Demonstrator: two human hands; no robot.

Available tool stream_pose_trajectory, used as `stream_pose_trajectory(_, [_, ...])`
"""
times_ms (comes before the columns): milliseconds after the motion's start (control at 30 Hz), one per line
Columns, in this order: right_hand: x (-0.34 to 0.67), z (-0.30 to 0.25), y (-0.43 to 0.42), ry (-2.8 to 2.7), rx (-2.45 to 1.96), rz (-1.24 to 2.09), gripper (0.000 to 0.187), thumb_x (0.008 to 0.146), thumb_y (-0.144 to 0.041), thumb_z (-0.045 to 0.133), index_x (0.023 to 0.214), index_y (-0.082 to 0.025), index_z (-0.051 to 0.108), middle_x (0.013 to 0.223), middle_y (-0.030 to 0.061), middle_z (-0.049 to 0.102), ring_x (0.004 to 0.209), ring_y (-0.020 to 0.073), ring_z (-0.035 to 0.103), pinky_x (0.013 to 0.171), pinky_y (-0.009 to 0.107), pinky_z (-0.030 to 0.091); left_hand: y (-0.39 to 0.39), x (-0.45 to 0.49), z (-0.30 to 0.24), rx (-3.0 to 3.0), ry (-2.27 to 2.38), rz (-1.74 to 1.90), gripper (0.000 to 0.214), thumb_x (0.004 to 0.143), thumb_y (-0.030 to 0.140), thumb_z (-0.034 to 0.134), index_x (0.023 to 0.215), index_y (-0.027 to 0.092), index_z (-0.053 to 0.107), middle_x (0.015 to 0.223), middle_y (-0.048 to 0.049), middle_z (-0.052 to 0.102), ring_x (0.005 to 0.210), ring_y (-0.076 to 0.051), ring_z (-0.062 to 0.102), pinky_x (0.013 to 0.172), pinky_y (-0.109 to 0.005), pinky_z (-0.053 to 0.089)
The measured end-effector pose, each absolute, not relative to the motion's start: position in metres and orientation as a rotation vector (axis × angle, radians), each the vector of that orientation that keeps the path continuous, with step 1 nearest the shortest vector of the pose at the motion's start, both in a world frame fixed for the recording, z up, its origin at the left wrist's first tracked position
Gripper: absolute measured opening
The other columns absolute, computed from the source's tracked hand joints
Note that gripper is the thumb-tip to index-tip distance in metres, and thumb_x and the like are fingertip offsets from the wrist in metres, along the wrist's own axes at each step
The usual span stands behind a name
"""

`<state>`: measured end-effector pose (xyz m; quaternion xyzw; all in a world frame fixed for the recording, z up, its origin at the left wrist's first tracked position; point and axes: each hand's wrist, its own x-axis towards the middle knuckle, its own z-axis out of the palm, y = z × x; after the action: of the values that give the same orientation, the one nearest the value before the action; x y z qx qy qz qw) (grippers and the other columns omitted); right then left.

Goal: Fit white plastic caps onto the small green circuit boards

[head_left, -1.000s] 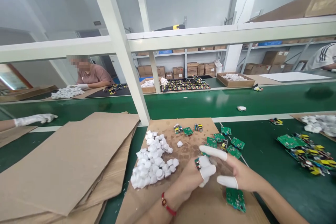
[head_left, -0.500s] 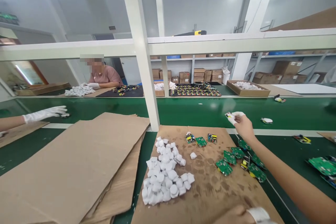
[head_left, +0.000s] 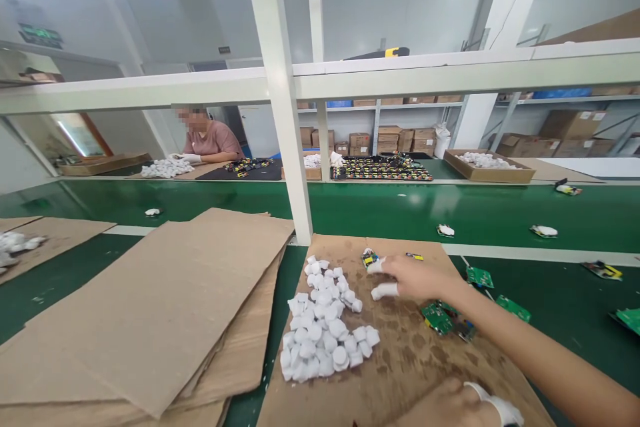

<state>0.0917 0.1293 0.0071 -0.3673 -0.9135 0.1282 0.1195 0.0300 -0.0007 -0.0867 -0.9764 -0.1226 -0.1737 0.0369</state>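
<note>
In the head view, the right hand (head_left: 411,277) reaches out to the far left across a stained cardboard sheet (head_left: 400,360) on the green tabletop (head_left: 560,293). Its capped fingers (head_left: 384,291) are spread apart and hold nothing. The forefinger tip is touching or just beside a small circuit board (head_left: 369,257), which lies just left of and beyond that hand. The board is too small to tell its long axis. The left hand (head_left: 467,407) rests low at the near edge, well apart from the board. It is partly cut off, so whether it grips anything cannot be told. A heap of white caps (head_left: 323,330) lies near left of the right hand, and green boards (head_left: 440,317) lie under its forearm.
</note>
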Motion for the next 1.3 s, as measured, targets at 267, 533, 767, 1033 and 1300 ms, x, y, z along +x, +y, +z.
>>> stream_pose_trajectory(267, [0.06,-0.005,0.082,-2.674,-1.071,0.456,0.019,0.075,0.0,0.044,0.076,-0.013,0.057,0.082,0.0107,0.063,0.076,0.0207,0.06,0.066,0.028,0.043,-0.007,0.022,-0.07,-2.928,-0.369,-0.7,0.014,0.081,0.034,0.05,0.081,0.023,0.06,0.08,0.0003,0.063,0.068,-0.017,0.054,0.057,-0.028,0.033])
stream_pose_trajectory(533, [0.059,-0.003,0.081,-2.525,-0.984,0.851,0.023,0.076,-0.016,0.057,0.097,-0.014,0.052,0.075,0.0035,0.063,0.065,0.0137,0.062,0.053,0.019,0.047,-0.01,0.02,-0.061,-2.957,-0.41,-0.719,0.016,0.081,0.033,0.048,0.088,0.022,0.058,0.087,0.0018,0.063,0.071,-0.016,0.053,0.061,-0.029,0.034])
stream_pose_trajectory(767, [0.054,-0.009,0.09,-2.51,-0.959,0.757,0.017,0.069,-0.019,0.066,0.084,-0.014,0.059,0.079,0.0045,0.06,0.074,0.0172,0.054,0.066,0.025,0.042,-0.01,0.019,-0.059,-2.947,-0.416,-0.671,0.017,0.081,0.033,0.051,0.088,0.022,0.06,0.081,0.0012,0.062,0.069,-0.016,0.053,0.06,-0.029,0.033])
stream_pose_trajectory(1033, [0.043,-0.015,0.074,-2.448,-1.024,0.666,0.005,0.068,-0.013,0.059,0.063,-0.013,0.059,0.075,0.0067,0.055,0.075,0.0193,0.051,0.069,0.028,0.039,-0.009,0.023,-0.067,-2.984,-0.407,-0.628,0.013,0.081,0.03,0.051,0.08,0.021,0.06,0.08,-0.0013,0.066,0.08,-0.018,0.057,0.073,-0.029,0.037])
stream_pose_trajectory(1300, [0.073,0.005,0.068,-2.244,-1.06,0.829,0.001,0.066,-0.015,0.055,0.066,-0.016,0.055,0.07,0.0046,0.061,0.064,0.017,0.055,0.061,0.027,0.043,-0.01,0.013,-0.055,-3.021,-0.449,-0.546,0.03,0.083,0.035,0.043,0.103,0.015,0.055,0.091,-0.0061,0.063,0.077,-0.017,0.056,0.071,-0.027,0.039])
